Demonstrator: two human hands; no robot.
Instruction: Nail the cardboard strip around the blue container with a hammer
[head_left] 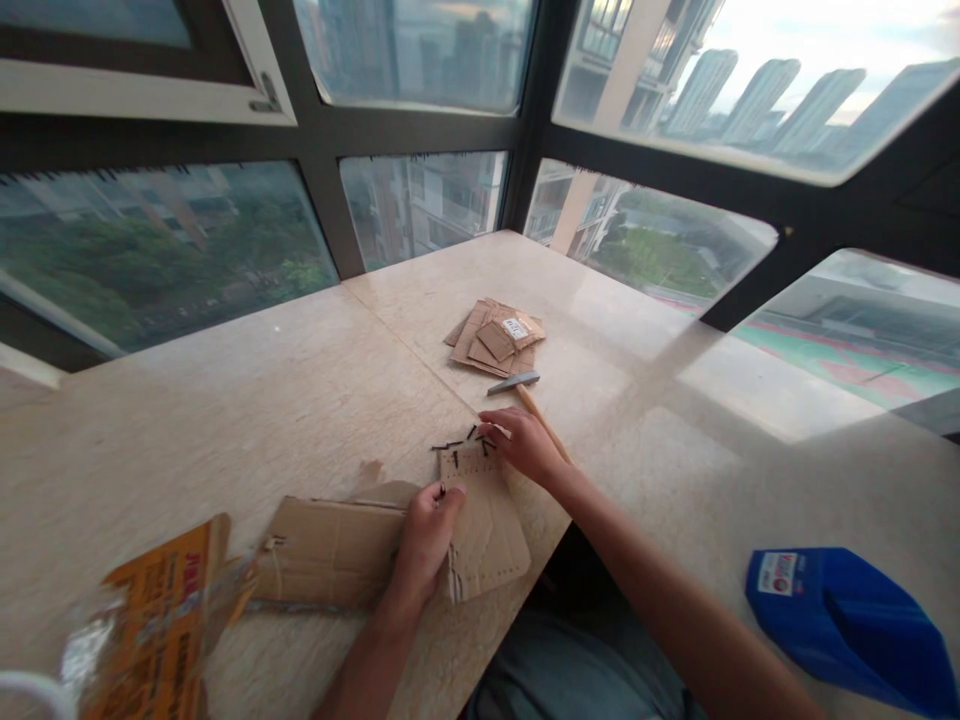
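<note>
Your left hand (431, 535) is clamping already-holed cardboard (484, 530); some dark fasteners (455, 457) are lying loose; grip of right hand (521, 440) unclear.

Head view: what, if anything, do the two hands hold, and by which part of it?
The left hand holds the hole-dotted cardboard by its left edge. The right hand is beside the dark fasteners; whether it grips one cannot be told.

One head-worn view—looking forward and down across the counter (300, 400).
</note>
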